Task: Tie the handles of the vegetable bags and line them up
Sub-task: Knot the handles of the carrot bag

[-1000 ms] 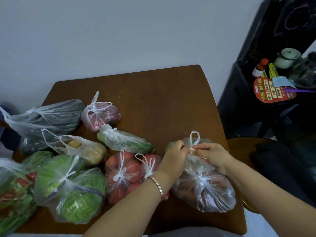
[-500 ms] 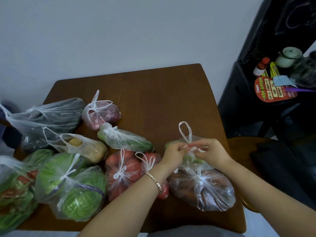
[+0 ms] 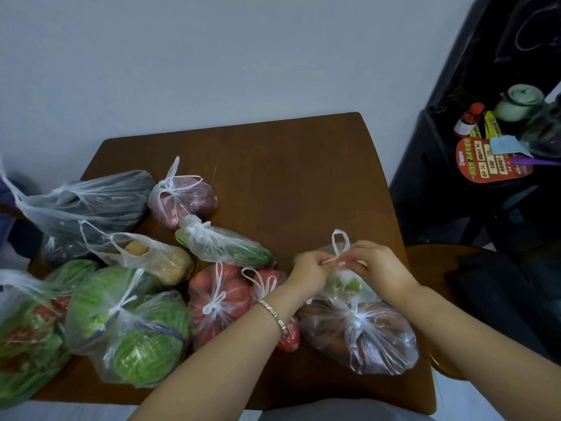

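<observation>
Seen from above, looking down at a brown wooden surface (image 3: 273,165) crowded with clear plastic bags of vegetables.

Toward the near right corner, a small clear plastic bag of green vegetables (image 3: 343,282), resting against the far side of a larger knotted clear bag of brownish-orange produce (image 3: 358,332).

Left hand (image 3: 306,276) and right hand (image 3: 379,268) meeting over the small bag's neck, one on each side, equally close. Fingers (image 3: 352,253) of both hands pinched shut on the twisted white handles, knuckles nearly touching. One white handle loop (image 3: 340,243) standing upright just beyond the fingertips, pointing away from the body. The knot itself hidden between the fingers, so tightness impossible to judge.

Handles running left to right between the two hands; tightening would likely mean pulling outward along that line, left hand leftward, right hand rightward.

To the left, in a loose cluster rather than a row:
- knotted clear bag of red tomatoes (image 3: 218,302), just beside the left wrist
- knotted clear bag of long green vegetables (image 3: 224,244)
- clear bag of yellowish potatoes (image 3: 151,256), handles open and untied
- large clear bag of green beans (image 3: 127,326), knotted

Lining up apparently not yet done.
</observation>
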Tool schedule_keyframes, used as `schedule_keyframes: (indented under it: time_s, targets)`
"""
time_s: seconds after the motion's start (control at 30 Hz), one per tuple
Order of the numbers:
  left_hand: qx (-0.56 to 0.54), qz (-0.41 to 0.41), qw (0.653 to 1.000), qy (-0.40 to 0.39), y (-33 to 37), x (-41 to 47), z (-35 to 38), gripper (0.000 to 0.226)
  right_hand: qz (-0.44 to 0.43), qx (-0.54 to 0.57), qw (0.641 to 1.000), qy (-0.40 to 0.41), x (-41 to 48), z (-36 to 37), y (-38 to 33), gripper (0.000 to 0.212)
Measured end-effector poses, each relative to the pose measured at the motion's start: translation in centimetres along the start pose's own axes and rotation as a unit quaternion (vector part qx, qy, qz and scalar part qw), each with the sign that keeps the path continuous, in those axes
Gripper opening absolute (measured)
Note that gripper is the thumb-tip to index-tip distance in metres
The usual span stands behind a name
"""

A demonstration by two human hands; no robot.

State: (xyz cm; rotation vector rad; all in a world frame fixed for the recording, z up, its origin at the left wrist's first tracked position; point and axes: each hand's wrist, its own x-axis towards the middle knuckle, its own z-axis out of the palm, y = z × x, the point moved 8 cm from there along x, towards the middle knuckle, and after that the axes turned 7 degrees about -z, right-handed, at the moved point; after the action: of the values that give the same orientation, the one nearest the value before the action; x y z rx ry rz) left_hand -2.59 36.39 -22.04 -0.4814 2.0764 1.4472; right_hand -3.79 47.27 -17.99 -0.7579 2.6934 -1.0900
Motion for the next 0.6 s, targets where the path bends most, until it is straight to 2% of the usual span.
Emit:
schedule_keyframes:
  time_s: [0.07,0.13,0.23,0.3,0.43,0.53,0.6]
  targets:
    - [-0.001,0.011,1.0,0.008,0.2,0.0,-0.2,0.02,-0.041,-0.069,0.996,-0.023,-0.1,0.2,-0.3,0.013]
    - [0.01,0.021,0.999,0.024,0.5,0.0,-0.4,0.021,-0.074,-0.141,0.987,-0.009,-0.2,0.1,-0.9,0.012]
    - [0.051,0.025,0.995,0.08,0.7,0.7,-1.1,0.035,-0.094,-0.203,0.974,0.029,-0.7,-0.3,-2.0,0.028]
    - [0.084,0.018,0.99,0.114,0.5,1.4,-1.7,0.039,-0.084,-0.202,0.975,0.036,-1.3,-0.4,-2.2,0.032]
    - [0.127,-0.005,0.985,0.118,0.2,2.1,-1.3,0.039,-0.036,-0.188,0.981,0.027,-2.3,0.1,-1.3,0.025]
    - [0.14,0.003,0.985,0.105,0.1,1.9,-1.6,0.032,0.042,-0.156,0.987,-0.014,-2.0,0.5,-0.5,0.021]
    - [0.156,0.015,0.982,0.107,-0.2,1.3,-3.1,0.022,0.063,-0.132,0.989,-0.016,-1.5,0.7,-0.5,0.021]
